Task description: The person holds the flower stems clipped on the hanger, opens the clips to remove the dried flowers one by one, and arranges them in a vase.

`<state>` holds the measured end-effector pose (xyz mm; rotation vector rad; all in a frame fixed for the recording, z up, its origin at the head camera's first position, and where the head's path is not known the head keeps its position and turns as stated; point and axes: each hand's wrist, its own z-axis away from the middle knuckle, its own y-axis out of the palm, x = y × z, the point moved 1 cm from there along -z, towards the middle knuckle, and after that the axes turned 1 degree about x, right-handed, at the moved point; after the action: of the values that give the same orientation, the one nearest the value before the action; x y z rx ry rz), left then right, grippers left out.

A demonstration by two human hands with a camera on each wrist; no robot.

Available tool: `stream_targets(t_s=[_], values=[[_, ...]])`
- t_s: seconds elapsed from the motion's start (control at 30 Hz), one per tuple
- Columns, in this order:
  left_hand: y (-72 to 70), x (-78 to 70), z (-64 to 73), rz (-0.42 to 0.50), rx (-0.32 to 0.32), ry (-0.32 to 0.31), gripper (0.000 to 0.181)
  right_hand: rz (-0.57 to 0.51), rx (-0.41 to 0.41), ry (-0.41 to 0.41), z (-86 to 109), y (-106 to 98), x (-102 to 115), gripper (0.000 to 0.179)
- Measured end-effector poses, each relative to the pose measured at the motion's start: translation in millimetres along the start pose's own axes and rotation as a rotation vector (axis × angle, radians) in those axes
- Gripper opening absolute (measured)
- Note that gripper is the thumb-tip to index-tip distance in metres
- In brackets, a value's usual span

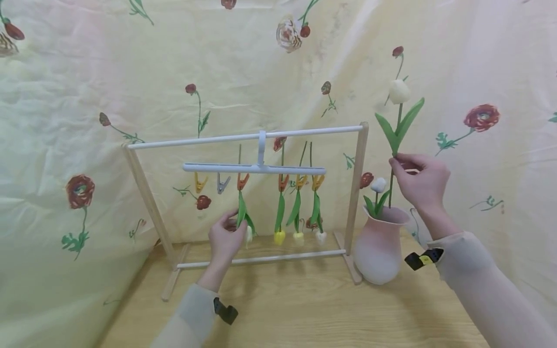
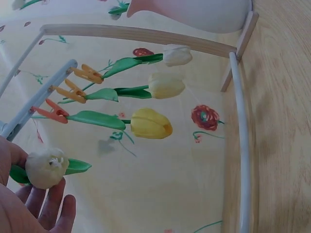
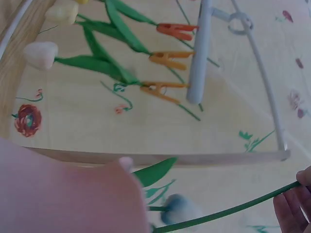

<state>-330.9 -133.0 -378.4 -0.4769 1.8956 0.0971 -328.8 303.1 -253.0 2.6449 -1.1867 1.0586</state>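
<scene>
My right hand [image 1: 424, 179] pinches the green stem of an artificial white tulip [image 1: 399, 92], bloom up. The lower stem tip reaches the mouth of a pink-and-white vase [image 1: 379, 251], where another white tulip [image 1: 378, 184] stands. In the right wrist view, the held stem [image 3: 233, 209] slants up to the fingers. My left hand [image 1: 226, 237] holds a hanging, off-white tulip [image 2: 47, 167] by its leaves, thumb on one side and fingers on the other. That tulip hangs bloom down from a red clip [image 1: 242, 181] on a pale blue hanger [image 1: 217, 168].
The hanger hooks over the white top bar [image 1: 313, 132] of a wooden-legged rack. A yellow tulip [image 1: 279, 237], a pale yellow tulip [image 1: 298, 238] and a white tulip [image 1: 321, 237] hang from it. A yellow clip [image 1: 200, 183] and a grey clip [image 1: 223, 184] hold nothing. Floral cloth surrounds the table [image 1: 304, 304].
</scene>
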Motion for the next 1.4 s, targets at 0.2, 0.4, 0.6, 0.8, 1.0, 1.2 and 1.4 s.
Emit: stream_targets(t_s=[0.2,0.4,0.6,0.8,1.0,1.2,1.4], values=[[-0.5,-2.4,-1.3,0.009,0.011,-0.015,0.033,0.049,0.050,0.104,-0.5,0.7,-27.4,0.030],[-1.4,-1.8,-2.9,0.009,0.017,-0.007,0.031,0.107,0.101,0.161,2.9,2.5,-41.1,0.036],[-2.5,0.2,-4.7,0.004,0.024,-0.010,0.030,0.164,0.149,0.152,9.7,4.7,-48.3,0.038],[-3.2,0.9,-5.3,-0.010,0.025,0.003,0.029,0.200,0.208,0.129,19.6,5.6,-58.2,0.037],[-4.5,0.0,-4.2,-0.005,0.029,0.005,0.031,0.272,0.288,0.077,27.1,3.7,-64.4,0.032],[-5.1,0.5,-3.8,0.005,0.047,0.001,0.032,0.316,0.367,0.027,32.7,5.5,-66.0,0.023],[-3.3,2.3,-3.7,-0.003,0.049,0.011,0.032,0.345,0.445,0.024,34.7,6.6,-63.2,0.017]])
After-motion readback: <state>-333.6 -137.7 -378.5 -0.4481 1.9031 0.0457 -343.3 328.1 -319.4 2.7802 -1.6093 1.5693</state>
